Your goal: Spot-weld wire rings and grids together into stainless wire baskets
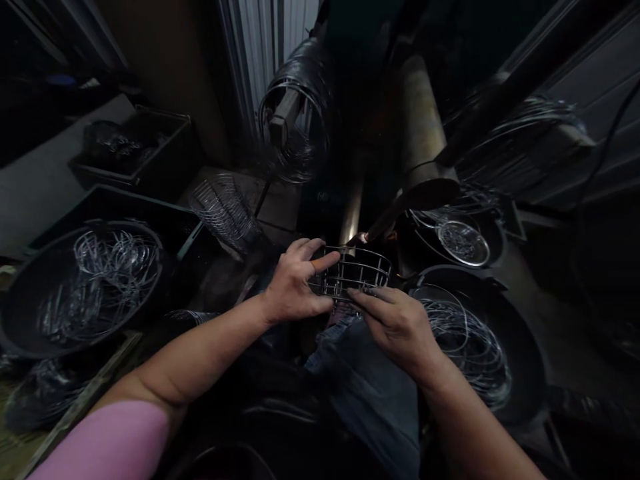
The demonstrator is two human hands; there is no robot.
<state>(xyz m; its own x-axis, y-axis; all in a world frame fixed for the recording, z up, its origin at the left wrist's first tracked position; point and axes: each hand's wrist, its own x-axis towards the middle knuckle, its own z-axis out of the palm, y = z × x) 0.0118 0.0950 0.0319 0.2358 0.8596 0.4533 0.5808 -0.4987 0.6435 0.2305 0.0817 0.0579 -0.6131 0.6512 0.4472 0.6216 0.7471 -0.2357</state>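
A small round wire basket [357, 272] made of a metal grid sits in front of me, above my lap. My left hand [295, 283] grips its left side, thumb below and fingers curled over the rim. My right hand [395, 320] touches its lower right edge with fingers pressed together against the wire. Just behind the basket, a dark metal arm of a machine [385, 223] comes down to the basket's far rim.
A dark tub [30, 313] of wire rings stands at left, another tub [520, 347] of wire loops at right. A stack of wire pieces [225, 210] and a wire coil [297, 120] lie beyond. A box [135, 150] sits far left. A round metal dish [463, 241] is at right.
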